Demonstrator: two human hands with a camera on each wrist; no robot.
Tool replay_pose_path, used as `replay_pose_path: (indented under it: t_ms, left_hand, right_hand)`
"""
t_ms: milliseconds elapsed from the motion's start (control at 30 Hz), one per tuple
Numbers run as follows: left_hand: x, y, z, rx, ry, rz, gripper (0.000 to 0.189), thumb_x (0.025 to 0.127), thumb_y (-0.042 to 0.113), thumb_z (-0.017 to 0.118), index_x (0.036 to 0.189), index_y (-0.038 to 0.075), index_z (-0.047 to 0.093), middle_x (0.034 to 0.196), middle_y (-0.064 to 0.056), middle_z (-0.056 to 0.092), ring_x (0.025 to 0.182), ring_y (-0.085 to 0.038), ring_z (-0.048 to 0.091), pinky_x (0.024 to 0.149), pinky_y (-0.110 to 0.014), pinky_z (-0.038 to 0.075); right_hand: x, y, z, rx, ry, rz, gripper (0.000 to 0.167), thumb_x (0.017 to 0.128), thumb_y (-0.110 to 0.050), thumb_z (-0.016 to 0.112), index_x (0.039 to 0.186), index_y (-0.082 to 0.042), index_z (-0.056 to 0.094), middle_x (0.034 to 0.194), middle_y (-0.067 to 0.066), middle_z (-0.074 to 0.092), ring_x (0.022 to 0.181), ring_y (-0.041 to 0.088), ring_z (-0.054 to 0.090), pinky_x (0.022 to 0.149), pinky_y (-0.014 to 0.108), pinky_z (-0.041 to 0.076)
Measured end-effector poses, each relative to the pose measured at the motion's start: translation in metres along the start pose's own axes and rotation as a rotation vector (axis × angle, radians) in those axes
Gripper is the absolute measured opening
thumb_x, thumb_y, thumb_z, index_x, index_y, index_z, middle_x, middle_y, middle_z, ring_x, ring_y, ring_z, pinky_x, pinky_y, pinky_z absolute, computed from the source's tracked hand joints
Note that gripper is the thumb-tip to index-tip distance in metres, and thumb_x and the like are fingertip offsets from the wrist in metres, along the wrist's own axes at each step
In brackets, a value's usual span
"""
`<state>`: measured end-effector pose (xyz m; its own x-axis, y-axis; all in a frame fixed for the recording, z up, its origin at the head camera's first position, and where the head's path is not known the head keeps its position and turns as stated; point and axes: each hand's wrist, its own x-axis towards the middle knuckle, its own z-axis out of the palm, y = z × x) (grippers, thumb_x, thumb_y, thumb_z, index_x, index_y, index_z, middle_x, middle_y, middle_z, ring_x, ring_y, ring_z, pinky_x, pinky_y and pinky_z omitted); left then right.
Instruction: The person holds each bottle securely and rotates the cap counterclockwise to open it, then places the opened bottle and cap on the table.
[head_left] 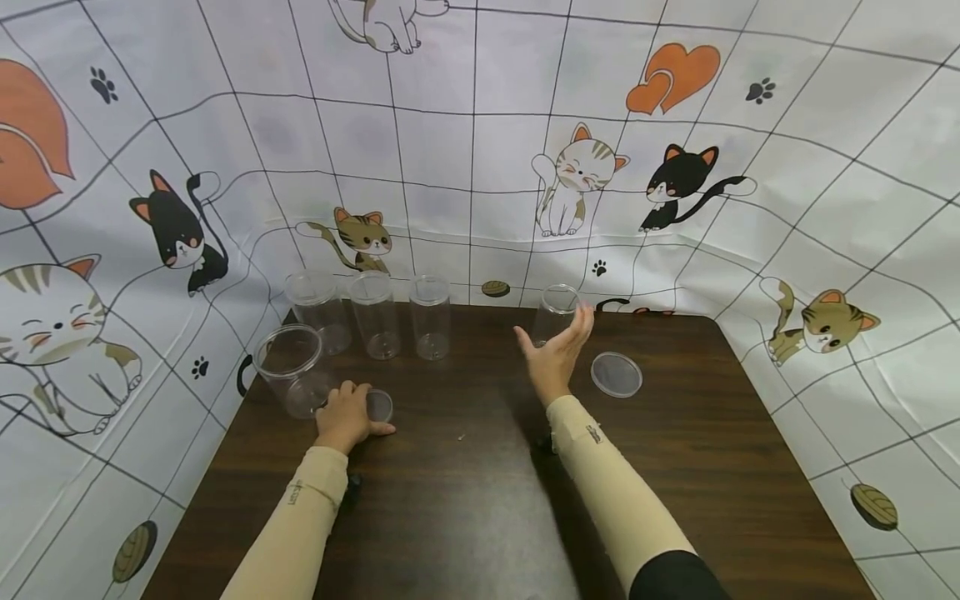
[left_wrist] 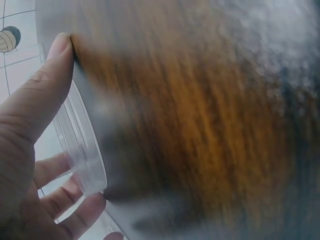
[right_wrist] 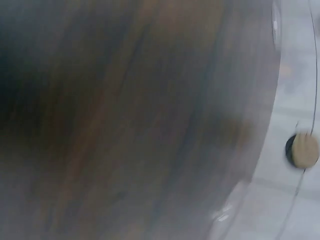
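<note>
At the left of the dark tabletop [head_left: 465, 492], beside a wide clear tub [head_left: 291, 375], the left hand [head_left: 343, 418] has its fingers bent about the rim of a small clear lid [head_left: 380, 406], thumb on the near side; whether that lid still rests on the wood, I cannot tell. Near the far edge, the right hand [head_left: 557, 357] is spread, thumb held well away from the fingers, just in front of an upright clear jar [head_left: 550, 322]; contact cannot be made out, and the right wrist view is blurred with no hand in it. A larger lid [head_left: 617, 375] lies flat to the right of that hand. The step looks like picking up the small lid while the other hand lets go of, or reaches for, the jar. The next move probably calls for lifting the lid level, its rim held evenly.
</note>
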<state>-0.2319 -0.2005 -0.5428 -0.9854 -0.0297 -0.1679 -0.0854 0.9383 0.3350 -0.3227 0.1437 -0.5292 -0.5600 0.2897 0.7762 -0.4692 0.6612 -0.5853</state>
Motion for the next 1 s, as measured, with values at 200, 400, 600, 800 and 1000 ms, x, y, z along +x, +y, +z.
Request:
replay_pose_path:
  t_ms: [200, 400, 600, 800, 1000]
  left_hand:
    - [-0.001, -0.003, 0.0, 0.008, 0.0, -0.018, 0.105, 0.071, 0.053, 0.09, 0.147, -0.003, 0.043, 0.134, -0.027, 0.044, 0.12, -0.046, 0.044, 0.094, -0.07, 0.041]
    - [-0.002, -0.004, 0.001, 0.014, 0.006, -0.019, 0.102, 0.072, 0.054, 0.089, 0.145, -0.003, 0.046, 0.134, -0.026, 0.045, 0.121, -0.045, 0.044, 0.094, -0.069, 0.042]
    - [-0.002, -0.004, 0.003, 0.007, 0.012, -0.027, 0.101, 0.072, 0.054, 0.088, 0.146, -0.001, 0.047, 0.134, -0.023, 0.045, 0.122, -0.044, 0.044, 0.095, -0.069, 0.041]
    - [-0.002, -0.005, 0.003, 0.023, 0.014, -0.036, 0.101, 0.072, 0.054, 0.088, 0.146, -0.001, 0.047, 0.137, -0.024, 0.044, 0.122, -0.043, 0.044, 0.094, -0.068, 0.043]
    - [-0.002, -0.004, 0.003, 0.023, 0.021, -0.039, 0.101, 0.072, 0.054, 0.088, 0.146, -0.001, 0.047, 0.14, -0.023, 0.043, 0.123, -0.044, 0.043, 0.095, -0.068, 0.042]
  right_hand:
    - [-0.003, -0.036, 0.028, 0.007, -0.129, -0.29, 0.102, 0.076, -0.026, 0.092, 0.145, 0.008, 0.025, 0.151, 0.028, 0.027, 0.143, 0.048, 0.029, 0.121, 0.05, 0.021]
    - [0.0, -0.054, 0.057, 0.039, -0.494, -0.056, 0.101, 0.085, -0.032, 0.085, 0.153, 0.004, 0.02, 0.156, 0.025, 0.027, 0.147, 0.037, 0.029, 0.119, 0.044, 0.028]
    - [0.005, -0.061, 0.085, 0.144, -0.772, 0.334, 0.104, 0.089, -0.03, 0.081, 0.159, 0.0, 0.011, 0.162, 0.023, 0.024, 0.149, 0.036, 0.028, 0.118, 0.046, 0.029]
    - [0.004, -0.068, 0.104, 0.188, -0.847, 0.458, 0.109, 0.087, -0.029, 0.083, 0.158, 0.003, 0.007, 0.164, 0.023, 0.021, 0.151, 0.036, 0.025, 0.12, 0.046, 0.026]
    - [0.002, -0.076, 0.116, 0.194, -0.874, 0.491, 0.109, 0.089, -0.031, 0.081, 0.16, 0.001, 0.004, 0.165, 0.019, 0.024, 0.151, 0.034, 0.026, 0.12, 0.045, 0.027]
